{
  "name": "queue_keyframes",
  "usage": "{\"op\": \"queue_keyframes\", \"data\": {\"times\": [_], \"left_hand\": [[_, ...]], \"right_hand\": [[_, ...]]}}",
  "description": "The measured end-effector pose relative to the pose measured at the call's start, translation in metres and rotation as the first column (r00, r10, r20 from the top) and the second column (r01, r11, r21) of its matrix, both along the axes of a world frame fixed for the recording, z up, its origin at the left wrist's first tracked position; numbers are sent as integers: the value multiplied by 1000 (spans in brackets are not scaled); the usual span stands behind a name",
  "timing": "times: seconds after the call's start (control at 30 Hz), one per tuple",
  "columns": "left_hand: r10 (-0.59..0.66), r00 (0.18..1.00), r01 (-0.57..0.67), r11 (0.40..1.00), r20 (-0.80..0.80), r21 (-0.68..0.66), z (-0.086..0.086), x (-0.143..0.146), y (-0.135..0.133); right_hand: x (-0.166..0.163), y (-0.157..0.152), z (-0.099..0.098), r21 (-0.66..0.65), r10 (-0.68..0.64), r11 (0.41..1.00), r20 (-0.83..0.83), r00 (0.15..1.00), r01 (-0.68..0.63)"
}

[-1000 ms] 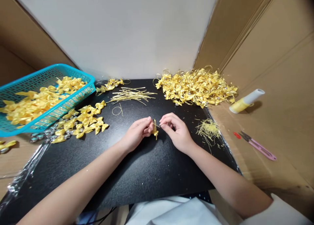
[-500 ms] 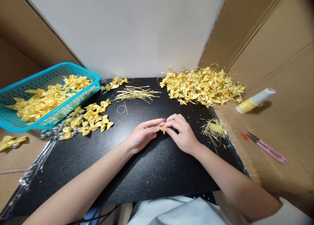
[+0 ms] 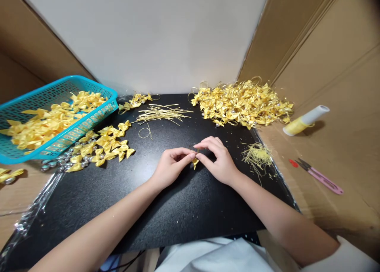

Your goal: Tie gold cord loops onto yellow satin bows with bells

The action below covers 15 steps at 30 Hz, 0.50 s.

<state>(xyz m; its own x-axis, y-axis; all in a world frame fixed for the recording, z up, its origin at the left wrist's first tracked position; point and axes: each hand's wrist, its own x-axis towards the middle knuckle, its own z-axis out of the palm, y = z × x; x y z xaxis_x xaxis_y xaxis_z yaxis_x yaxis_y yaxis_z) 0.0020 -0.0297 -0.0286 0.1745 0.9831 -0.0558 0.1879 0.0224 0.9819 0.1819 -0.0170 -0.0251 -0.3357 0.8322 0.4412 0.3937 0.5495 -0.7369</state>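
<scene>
Over the middle of the black board, my left hand pinches a small yellow ribbon bow between thumb and fingers. Most of that bow is hidden by the fingertips. My right hand meets it from the other side, thumb and fingertips closed around a short bit of gold cord standing up from the bow. How the cord is looped or knotted is too small to make out. Beyond my hands lie a single loop of thin cord and a bundle of cut gold cords.
A blue basket of yellow bows stands at left. Bows with silvery bells lie before it. A large heap of corded bows sits back right. Cord scraps, pink-handled snips and a yellow-wound tube lie right.
My left fingers have curled further, with the thumb now on top. The right index finger has lifted off the thumb slightly, and more of the bow shows below the fingertips. The view has shifted slightly.
</scene>
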Motion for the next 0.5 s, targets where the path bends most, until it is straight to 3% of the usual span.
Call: {"op": "queue_keyframes", "data": {"times": [0.17,0.5], "left_hand": [[-64,998,66,996,-30,65,2,-1,-2],[-114,969,169,952,-218,255,3,-6,1]], "right_hand": [[4,2,0,-102,48,994,166,985,-31],[7,6,-1,-162,99,985,284,954,-54]]}}
